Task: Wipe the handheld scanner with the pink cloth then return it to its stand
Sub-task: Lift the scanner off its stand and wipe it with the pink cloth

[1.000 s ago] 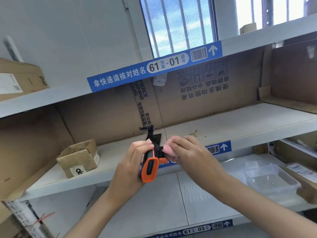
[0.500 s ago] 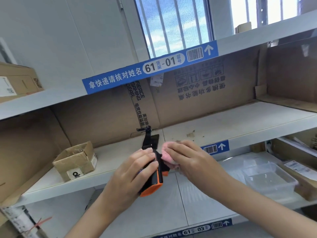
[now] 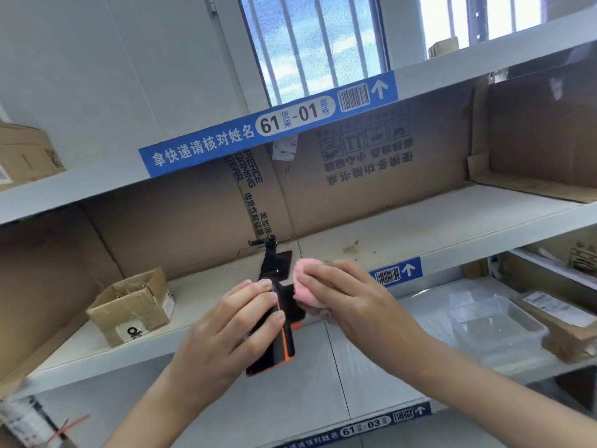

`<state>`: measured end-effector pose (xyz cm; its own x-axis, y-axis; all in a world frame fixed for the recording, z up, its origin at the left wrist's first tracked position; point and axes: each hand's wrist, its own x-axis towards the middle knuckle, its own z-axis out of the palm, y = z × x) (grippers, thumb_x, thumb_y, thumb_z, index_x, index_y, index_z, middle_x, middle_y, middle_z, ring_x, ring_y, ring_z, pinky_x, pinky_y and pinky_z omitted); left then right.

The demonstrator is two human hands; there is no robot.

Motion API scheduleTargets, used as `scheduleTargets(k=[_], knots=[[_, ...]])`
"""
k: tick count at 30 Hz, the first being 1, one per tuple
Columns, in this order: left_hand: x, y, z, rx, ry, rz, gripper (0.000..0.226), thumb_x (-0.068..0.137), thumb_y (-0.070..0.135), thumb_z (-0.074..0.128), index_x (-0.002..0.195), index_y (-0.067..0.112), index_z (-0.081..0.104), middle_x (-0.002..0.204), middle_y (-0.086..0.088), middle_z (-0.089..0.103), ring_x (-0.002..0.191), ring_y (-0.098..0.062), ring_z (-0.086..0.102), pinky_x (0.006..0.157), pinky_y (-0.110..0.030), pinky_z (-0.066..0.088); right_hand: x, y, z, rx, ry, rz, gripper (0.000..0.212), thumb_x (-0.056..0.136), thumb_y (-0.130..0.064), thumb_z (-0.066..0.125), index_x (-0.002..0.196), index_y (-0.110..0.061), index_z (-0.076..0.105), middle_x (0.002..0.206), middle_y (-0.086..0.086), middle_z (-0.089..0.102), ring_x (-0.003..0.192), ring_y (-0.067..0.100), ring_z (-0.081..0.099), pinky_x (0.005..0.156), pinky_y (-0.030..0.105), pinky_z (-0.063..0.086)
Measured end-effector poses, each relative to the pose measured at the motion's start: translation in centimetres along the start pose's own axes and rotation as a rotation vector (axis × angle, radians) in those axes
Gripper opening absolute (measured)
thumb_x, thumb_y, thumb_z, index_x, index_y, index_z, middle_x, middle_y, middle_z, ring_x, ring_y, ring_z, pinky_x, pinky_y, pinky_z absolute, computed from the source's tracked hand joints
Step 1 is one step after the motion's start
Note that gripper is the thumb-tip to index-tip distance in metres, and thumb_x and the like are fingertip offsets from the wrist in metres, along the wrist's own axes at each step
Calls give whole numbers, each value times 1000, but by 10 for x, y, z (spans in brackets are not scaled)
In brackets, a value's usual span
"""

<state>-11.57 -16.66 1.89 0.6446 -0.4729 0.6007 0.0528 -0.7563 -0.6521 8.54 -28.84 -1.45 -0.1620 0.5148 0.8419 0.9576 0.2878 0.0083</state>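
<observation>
My left hand grips the black and orange handheld scanner by its handle, in front of the middle shelf. The scanner's head points up and right, partly hidden by my fingers. My right hand presses the bunched pink cloth against the right side of the scanner's head. The black stand sits empty on the middle shelf, just behind the scanner.
A small open cardboard box stands on the middle shelf at the left. Cardboard sheets line the back. A clear plastic tub and a brown parcel lie on the lower shelf at the right.
My left hand has turned the scanner so its dark side faces me and less orange shows. The cloth has shifted up along the scanner's head.
</observation>
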Motion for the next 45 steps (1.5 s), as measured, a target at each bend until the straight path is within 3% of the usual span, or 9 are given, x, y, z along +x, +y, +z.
scheduleTargets(k=[5, 11, 19, 24, 26, 30, 35, 41, 45], knots=[[-7, 2, 0, -8, -14, -14, 17, 105, 4, 39, 120, 5, 48, 126, -16, 46, 125, -35, 49, 116, -43, 34, -8, 17, -4, -83, -25, 153, 47, 75, 9, 73, 119, -3, 64, 117, 10, 66, 99, 31, 60, 81, 45, 56], [-5, -1, 5, 5, -19, 16, 17, 106, 5, 38, 119, 6, 49, 126, -15, 47, 125, -35, 50, 114, -44, 35, 14, -13, -14, 103, 121, 104, 36, 88, -3, 56, 123, -5, 63, 124, 6, 63, 103, 27, 57, 91, 34, 50], [6, -7, -4, 138, -3, 192, 12, 106, 5, 39, 112, 9, 49, 119, -12, 50, 115, -30, 54, 105, -45, 43, 20, -4, -8, 113, -84, 30, 43, 81, 5, 71, 121, -9, 65, 119, 6, 65, 98, 27, 57, 88, 35, 51], [7, -8, -3, 160, -16, 233, 12, 105, 4, 39, 112, 10, 48, 119, -11, 50, 114, -28, 55, 97, -49, 50, 14, 26, -6, -41, -263, 117, 28, 94, -5, 58, 118, -15, 66, 121, 2, 60, 104, 24, 49, 90, 37, 46], [3, -10, -2, 160, -17, 227, 12, 105, 4, 41, 112, 9, 48, 120, -11, 49, 114, -29, 55, 97, -49, 49, 14, 27, -8, -54, -211, 145, 24, 94, -7, 54, 114, -13, 67, 117, 3, 62, 100, 25, 51, 87, 37, 47], [5, -19, 2, 160, -34, 226, 12, 105, 5, 42, 114, 9, 48, 121, -12, 49, 116, -29, 54, 103, -48, 46, 24, 0, -16, 174, 107, 189, 38, 94, -25, 42, 114, -9, 70, 111, 7, 68, 98, 25, 59, 87, 30, 49], [11, -21, 3, 185, -20, 258, 13, 105, 6, 41, 114, 11, 49, 120, -10, 49, 112, -27, 55, 103, -45, 45, 29, -16, 3, 189, 91, 85, 39, 89, 4, 62, 126, -8, 62, 123, 7, 63, 107, 27, 56, 93, 32, 49], [4, -23, 0, 202, -50, 285, 14, 104, 5, 43, 116, 10, 48, 122, -11, 50, 119, -28, 53, 106, -45, 44, 11, 26, 16, 7, -7, 121, 28, 88, -6, 64, 115, -9, 68, 113, 9, 67, 98, 29, 57, 80, 40, 55], [-2, -23, 3, 75, -62, 96, 18, 106, 6, 36, 119, 7, 49, 126, -14, 48, 122, -33, 51, 112, -44, 37, 4, 38, 11, 38, 61, 254, 22, 91, -11, 62, 111, -4, 70, 109, 13, 68, 93, 33, 58, 78, 47, 54]])
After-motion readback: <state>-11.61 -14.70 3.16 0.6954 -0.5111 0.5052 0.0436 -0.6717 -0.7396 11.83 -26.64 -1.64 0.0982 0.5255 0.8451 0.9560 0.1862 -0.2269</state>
